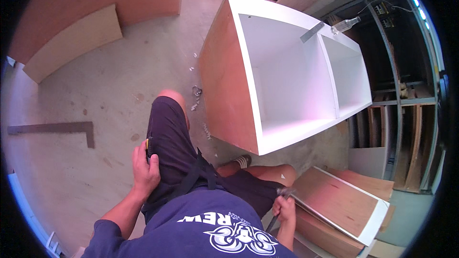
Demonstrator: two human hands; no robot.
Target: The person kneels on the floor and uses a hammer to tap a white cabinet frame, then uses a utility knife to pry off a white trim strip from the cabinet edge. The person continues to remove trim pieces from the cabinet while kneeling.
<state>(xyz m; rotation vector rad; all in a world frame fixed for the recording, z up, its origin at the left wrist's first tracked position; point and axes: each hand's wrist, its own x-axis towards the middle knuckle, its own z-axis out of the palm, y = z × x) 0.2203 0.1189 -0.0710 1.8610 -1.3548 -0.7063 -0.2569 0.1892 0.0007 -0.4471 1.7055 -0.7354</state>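
My left hand (146, 168) is closed around a small black-and-yellow tool (149, 147) beside my left thigh; its exact kind is partly hidden by the fingers. Low on the right, my right hand (285, 209) grips a hammer (286, 192) by its handle, with the metal head up above the fist. Ahead of me a white cabinet (292, 129) with two open compartments and a reddish-brown wooden side stands on the floor. On its far top edge rest a flat metal strip (312, 32) and a clear bottle (346, 25), lying on its side.
A metal carpenter's square (52, 127) lies on the concrete floor at left. Large wooden panels (76, 43) are at the far left. Stacked boards (339, 200) sit close to my right. A metal rack (397, 100) holding boards stands beyond. Curled shavings (196, 93) lie near the cabinet.
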